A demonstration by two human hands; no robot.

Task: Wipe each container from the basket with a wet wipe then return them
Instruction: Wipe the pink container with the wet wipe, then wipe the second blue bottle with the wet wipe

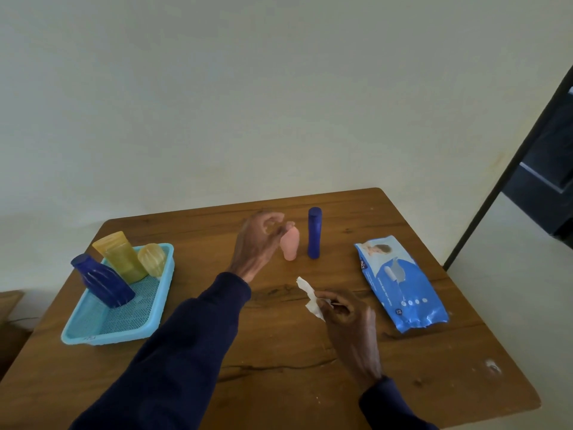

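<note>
Your left hand [255, 243] has the pink bottle [290, 245] by its top. The curled fingers [273, 217] pinch the cap end while the base rests on the counter [279, 352], toward its far middle. The bottle leans a little, though blur hides the exact grip.

At 3 o'clock from it, just beside but apart, a slim dark-blue bottle [314, 234] stands upright. At 5 o'clock, nearer you, your right hand [347, 318] pinches a crumpled wet wipe [310, 297] between thumb and curled fingers, held above the wood.

Further toward 3 o'clock the blue wipes pack [401, 283] lies flat. Well off at 9 o'clock sits the light-blue basket [93, 335]. It holds a broad blue bottle [99, 280], a yellow tube [119, 254] and a pale yellow ribbed jar [152, 259], all leaning at its far end.
</note>
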